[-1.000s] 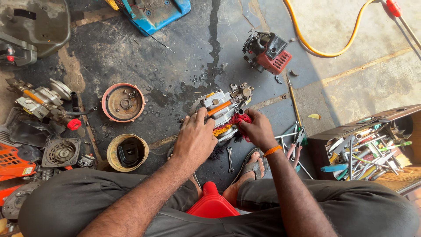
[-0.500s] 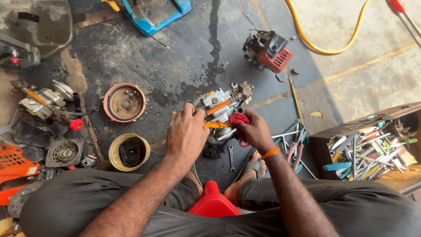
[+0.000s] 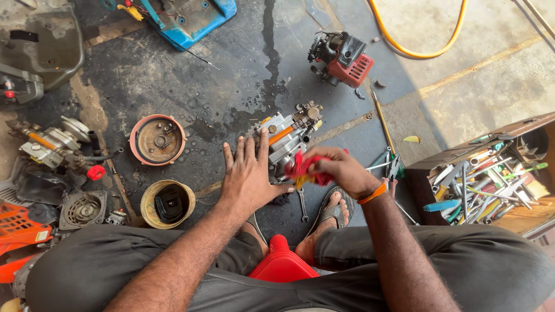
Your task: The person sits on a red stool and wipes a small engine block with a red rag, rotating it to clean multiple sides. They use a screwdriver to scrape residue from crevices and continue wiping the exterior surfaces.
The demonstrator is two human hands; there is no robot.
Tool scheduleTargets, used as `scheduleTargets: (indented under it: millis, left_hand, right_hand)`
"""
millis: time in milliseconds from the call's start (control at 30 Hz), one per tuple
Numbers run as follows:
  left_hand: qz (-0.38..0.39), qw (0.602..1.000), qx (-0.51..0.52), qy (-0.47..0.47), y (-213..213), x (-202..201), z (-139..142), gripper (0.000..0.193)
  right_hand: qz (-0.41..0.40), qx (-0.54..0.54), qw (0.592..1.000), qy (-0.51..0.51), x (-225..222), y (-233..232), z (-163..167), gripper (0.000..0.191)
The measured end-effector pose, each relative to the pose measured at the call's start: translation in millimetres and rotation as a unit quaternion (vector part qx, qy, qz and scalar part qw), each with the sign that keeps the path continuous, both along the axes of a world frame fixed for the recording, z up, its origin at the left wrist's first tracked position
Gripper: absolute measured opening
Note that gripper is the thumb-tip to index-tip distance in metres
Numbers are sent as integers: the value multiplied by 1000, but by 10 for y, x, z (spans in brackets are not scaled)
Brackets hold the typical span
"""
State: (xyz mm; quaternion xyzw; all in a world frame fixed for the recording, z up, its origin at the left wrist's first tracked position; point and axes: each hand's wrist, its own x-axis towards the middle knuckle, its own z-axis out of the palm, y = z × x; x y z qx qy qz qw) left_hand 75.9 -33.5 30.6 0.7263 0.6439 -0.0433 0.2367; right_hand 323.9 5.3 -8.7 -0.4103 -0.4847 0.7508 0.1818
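Note:
A small grey engine (image 3: 287,136) with an orange part lies on the dark oily floor in front of me. My left hand (image 3: 248,173) rests flat with fingers spread, its thumb side against the engine's left edge. Just to the right, my right hand (image 3: 338,170), with an orange band at the wrist, is closed around a red-handled tool with a yellow part (image 3: 302,167) held against the engine's near side. A wrench (image 3: 303,205) lies on the floor below the hands.
A round rusty cover (image 3: 157,139) and a yellow bowl with a black part (image 3: 168,203) lie left. Engine parts (image 3: 53,144) sit far left. A red engine (image 3: 342,58) and yellow hose (image 3: 416,40) are ahead. An open toolbox (image 3: 484,180) stands right. A red container (image 3: 281,263) sits between my legs.
My left hand has slid off the engine's top and now lies flat with fingers spread at its left side. My right hand has stayed on the red tool.

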Motion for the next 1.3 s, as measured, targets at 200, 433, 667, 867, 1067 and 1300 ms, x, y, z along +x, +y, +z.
scheduleTargets:
  millis: [200, 433, 667, 867, 1067, 1300]
  left_hand:
    - [-2, 998, 52, 48, -76, 142, 24, 143]
    - [12, 996, 65, 54, -24, 252, -94, 130]
    - [10, 996, 89, 15, -57, 227, -142, 130]
    - [7, 996, 83, 22, -53, 219, -149, 132]
    - [15, 997, 73, 15, -50, 225, -141, 131]
    - [-4, 996, 92, 18, -41, 192, -120, 131]
  right_hand:
    - [272, 143, 910, -280, 19, -76, 301, 30]
    - [-111, 144, 899, -397, 69, 55, 36, 35]
    - [-243, 4, 965, -98, -476, -320, -409, 38]
    - [-176, 90, 975, -96, -365, -283, -308, 35]
    - [-45, 434, 824, -362, -514, -425, 75, 33]
    - [-73, 281, 896, -336, -533, -276, -29, 35]
